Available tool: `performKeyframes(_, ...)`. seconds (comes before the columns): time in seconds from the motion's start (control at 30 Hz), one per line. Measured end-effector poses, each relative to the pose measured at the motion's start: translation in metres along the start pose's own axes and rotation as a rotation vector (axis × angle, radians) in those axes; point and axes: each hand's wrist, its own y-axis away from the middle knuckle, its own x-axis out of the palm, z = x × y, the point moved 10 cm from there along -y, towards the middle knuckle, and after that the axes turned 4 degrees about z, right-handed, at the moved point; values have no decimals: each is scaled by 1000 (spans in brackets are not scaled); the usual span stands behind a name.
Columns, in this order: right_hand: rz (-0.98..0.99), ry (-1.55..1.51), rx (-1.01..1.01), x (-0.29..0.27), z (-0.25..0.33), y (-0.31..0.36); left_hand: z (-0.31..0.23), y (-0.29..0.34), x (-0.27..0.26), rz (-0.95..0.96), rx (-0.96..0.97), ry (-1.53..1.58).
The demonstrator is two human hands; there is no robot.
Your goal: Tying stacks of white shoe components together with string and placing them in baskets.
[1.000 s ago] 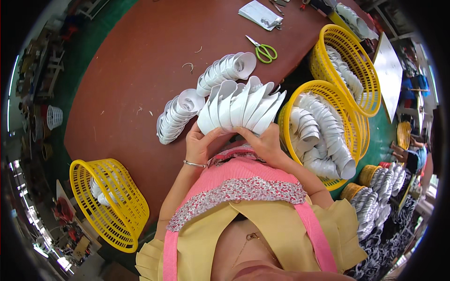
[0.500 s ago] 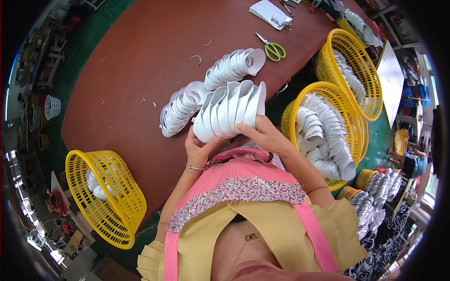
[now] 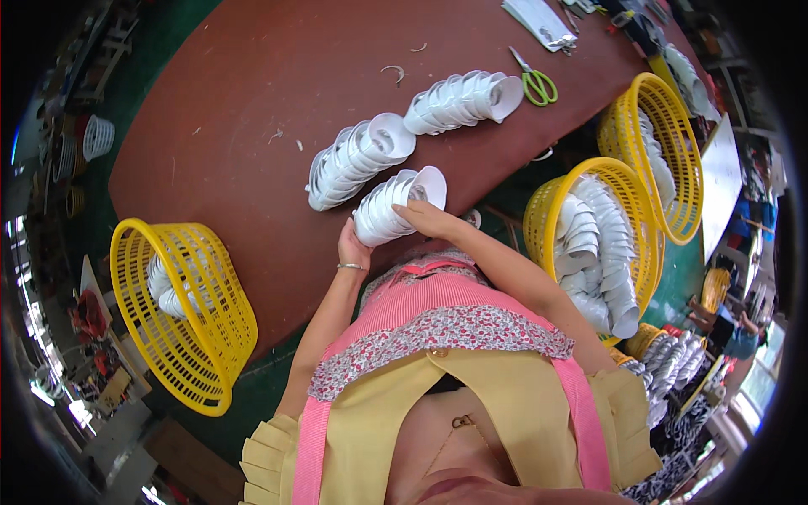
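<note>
A short stack of nested white, glossy, cup-shaped pieces (image 3: 387, 210) lies sideways at the near edge of the brown table (image 3: 227, 135). My left hand (image 3: 352, 247) is closed around its left end, fingers mostly hidden beneath. Over the right part lies my right hand (image 3: 427, 220), with its fingers wrapped on the pieces near the open end. Just beyond are two similar stacks, one leaning stack (image 3: 353, 160) close by and another stack (image 3: 459, 103) farther right, their ends nearly touching. Whether the held stack rests fully on the table I cannot tell.
Green-handled scissors (image 3: 539, 86) lie at the far right, with white papers (image 3: 540, 23) behind. A yellow basket (image 3: 240, 303) with a few white pieces stands at left. At right are a fuller yellow basket (image 3: 539, 210) and another yellow basket (image 3: 694, 160). Scraps (image 3: 393, 72) litter the tabletop.
The held stack has tipped over and gone lower, away from my body. My right hand has moved from its near side onto its top. The whole view has shifted somewhat.
</note>
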Motion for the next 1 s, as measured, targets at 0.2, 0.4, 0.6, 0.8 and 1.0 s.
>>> performKeyframes(0.2, 155, 87, -23, 35, 32, -35, 6, -29, -92, -177, 180, 77)
performKeyframes(0.4, -160, 163, -70, -9, 50, -25, -36, 18, -45, -403, 496, -733)
performKeyframes(0.6, -93, 93, -59, -1, 40, -23, -80, 58, 27, -315, 931, -1409)
performKeyframes(0.8, -23, 37, -104, -6, 50, -13, -83, 69, 74, -59, 1043, -1707)
performKeyframes(1.0, -177, 56, -143, -41, 46, 22, -83, 66, 93, -52, 1047, -1658)
